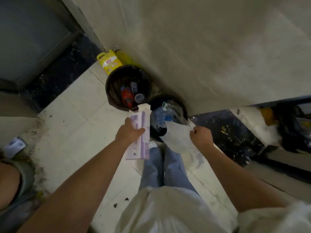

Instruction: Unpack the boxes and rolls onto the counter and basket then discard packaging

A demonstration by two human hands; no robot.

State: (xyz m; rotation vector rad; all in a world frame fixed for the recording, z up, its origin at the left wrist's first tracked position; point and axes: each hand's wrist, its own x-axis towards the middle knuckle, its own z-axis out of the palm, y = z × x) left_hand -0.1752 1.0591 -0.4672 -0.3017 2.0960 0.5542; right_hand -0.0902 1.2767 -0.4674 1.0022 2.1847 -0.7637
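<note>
My left hand [130,132] grips a long, flat purple-and-white cardboard box [140,142] with its end flaps open, held lengthwise just left of the nearer bin. My right hand [201,134] pinches a crumpled clear plastic wrapper [176,135] that hangs over the near rim of that bin. Two round black-lined bins stand on the floor against the wall: the nearer bin [184,109] holds bluish plastic waste, the farther bin [111,83] holds a red bottle and a clear cup.
A yellow jug [108,62] leans in the corner behind the farther bin. A grey wall [210,47] rises behind the bins. Dark marble thresholds lie at the left [55,71] and right [227,133]. My legs stand on the pale tiled floor [75,115].
</note>
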